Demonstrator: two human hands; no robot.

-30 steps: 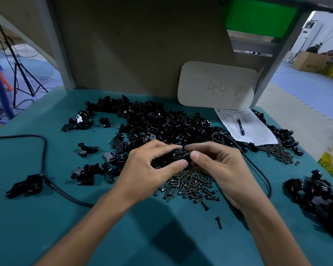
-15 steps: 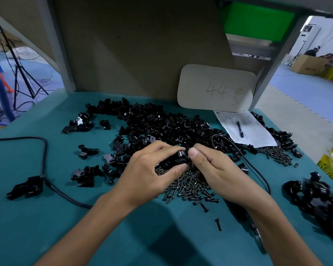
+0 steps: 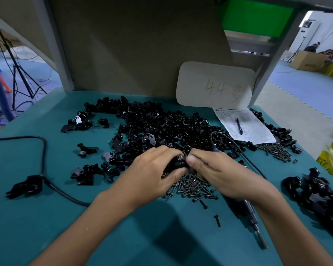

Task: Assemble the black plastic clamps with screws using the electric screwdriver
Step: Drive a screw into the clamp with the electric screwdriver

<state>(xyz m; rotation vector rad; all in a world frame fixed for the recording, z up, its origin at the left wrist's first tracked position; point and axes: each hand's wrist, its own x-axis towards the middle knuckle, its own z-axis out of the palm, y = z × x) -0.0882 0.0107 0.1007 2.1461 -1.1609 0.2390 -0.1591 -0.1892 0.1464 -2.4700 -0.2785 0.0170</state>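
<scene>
Left hand [image 3: 152, 169], right hand [image 3: 217, 169] — bare, short-nailed perhaps

The left hand [image 3: 152, 175] and right hand [image 3: 221, 173] cover most of the clamp [image 3: 178, 163]; the screwdriver [image 3: 253, 217] runs under the right forearm; print on the paper [image 3: 246, 125] is unreadable

Both forearms bare, converging on the grip from below. The left hand [image 3: 152, 171] lies palm down, fingers curled over the clamp [image 3: 178, 163], thumb closing under it. The right hand [image 3: 219, 169] meets it from the right, knuckles up; thumb and curled fingers pinch the clamp's right end, fingertips hidden beneath. Hands touch at the grip.
</scene>
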